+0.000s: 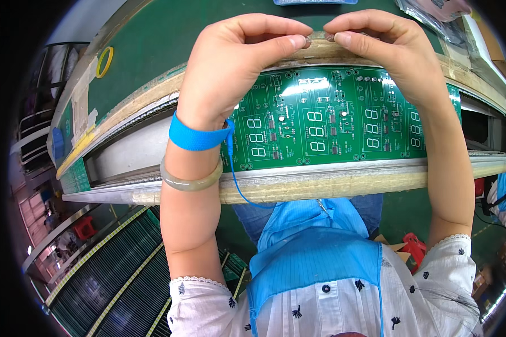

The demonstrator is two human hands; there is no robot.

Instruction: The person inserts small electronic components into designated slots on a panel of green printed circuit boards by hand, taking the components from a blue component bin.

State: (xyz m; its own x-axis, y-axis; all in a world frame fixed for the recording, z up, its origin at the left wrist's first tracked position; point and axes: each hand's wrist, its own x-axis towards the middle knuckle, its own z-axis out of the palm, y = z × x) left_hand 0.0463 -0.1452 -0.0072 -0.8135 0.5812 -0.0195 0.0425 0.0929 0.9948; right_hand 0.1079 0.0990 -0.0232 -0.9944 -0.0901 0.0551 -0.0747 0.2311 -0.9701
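Both hands are pinching something too small to make out, fingertips nearly meeting above the far edge of the green circuit board [326,121]. The left hand [233,62] and right hand [388,48] are hovering over it. A blue wrist strap [197,136] and pale bangle [191,181] are circling the left wrist, just nearer than the board.

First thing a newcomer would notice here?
The green circuit board lying across the conveyor rails, dead centre. Above its far edge, the left hand and right hand meet fingertip to fingertip, pinching something too small to tell. A blue wrist strap with a cord circles the left wrist.
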